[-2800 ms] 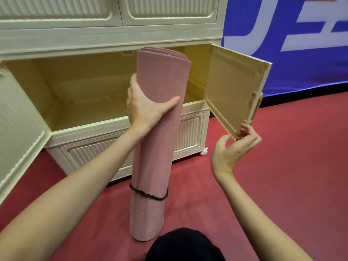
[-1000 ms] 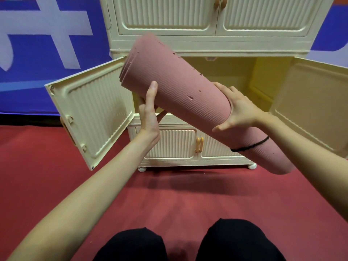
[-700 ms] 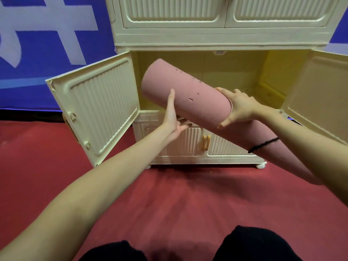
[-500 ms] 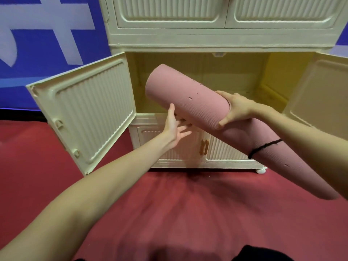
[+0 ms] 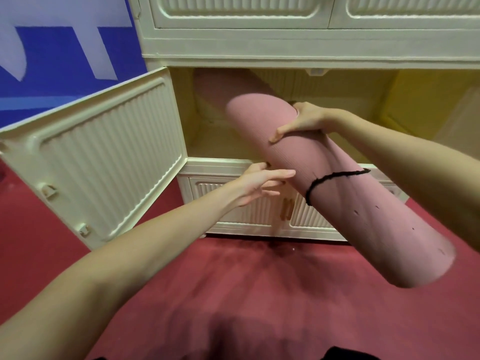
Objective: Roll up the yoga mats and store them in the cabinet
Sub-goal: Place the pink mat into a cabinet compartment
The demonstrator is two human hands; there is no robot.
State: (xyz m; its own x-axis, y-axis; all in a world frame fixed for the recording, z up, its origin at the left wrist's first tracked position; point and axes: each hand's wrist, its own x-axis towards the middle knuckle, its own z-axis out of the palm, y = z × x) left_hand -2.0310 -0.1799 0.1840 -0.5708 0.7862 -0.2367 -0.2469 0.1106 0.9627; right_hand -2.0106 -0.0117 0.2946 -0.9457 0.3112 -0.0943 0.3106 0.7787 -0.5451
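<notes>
**Mat at the cabinet mouth**

The pink rolled mat point(image 5: 324, 178) lies tilted across the view, its far end pointing into the open middle compartment of the cream cabinet point(image 5: 259, 48) and its near end low at the right, above the red floor point(image 5: 233, 294). A black band point(image 5: 335, 176) rings the roll past its middle.

The right hand point(image 5: 302, 123) grips the mat near its far end, thumb pressed on the front face and fingers wrapped over the back. The left hand point(image 5: 262, 181) is released, fingers spread and nearly straight, just beside the underside of the roll; whether the fingertips touch it I cannot tell.

The left door point(image 5: 104, 157) stands wide open, its ribbed inner side showing. The doors above and below are closed. A blue banner point(image 5: 65, 55) hangs behind, at the left.
</notes>
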